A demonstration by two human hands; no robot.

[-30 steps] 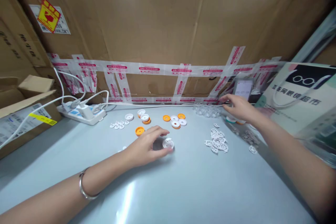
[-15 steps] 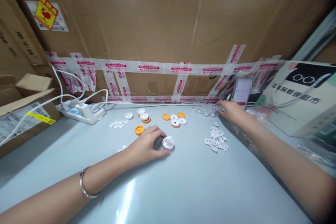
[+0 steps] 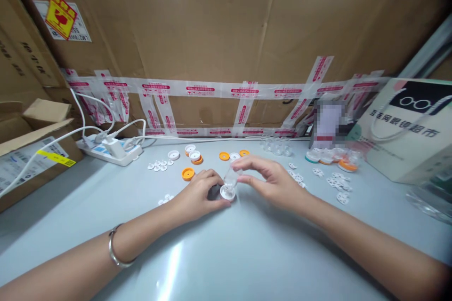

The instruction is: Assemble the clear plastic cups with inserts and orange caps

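Note:
My left hand (image 3: pixel 205 191) rests on the table, its fingers and thumb closed round a small white round base (image 3: pixel 228 194) with a raised white piece inside. My right hand (image 3: pixel 270 179) pinches a clear plastic dome (image 3: pixel 231 178), held tilted just over that base; whether the two touch I cannot tell. Behind the hands lie loose orange rings (image 3: pixel 224 156) and white rings, partly covered by my right fingers. To the left are an orange ring-shaped base (image 3: pixel 188 174) and a stack of white and orange bases (image 3: pixel 195 157). Flat white spoked pieces (image 3: pixel 298 178) are half hidden behind my right hand.
Several clear domes (image 3: pixel 277 146) stand at the back. Capped orange and teal-edged pieces (image 3: pixel 332 157) sit before a paper bag (image 3: pixel 406 136). More spoked pieces (image 3: pixel 339 181) lie right. A power strip (image 3: pixel 120 153) and open carton (image 3: pixel 35 155) are left; a large cardboard box (image 3: pixel 212 33) walls the back.
My right hand has come from the clear domes at the back to the white base, bringing one dome with it. My left hand has stayed on the base.

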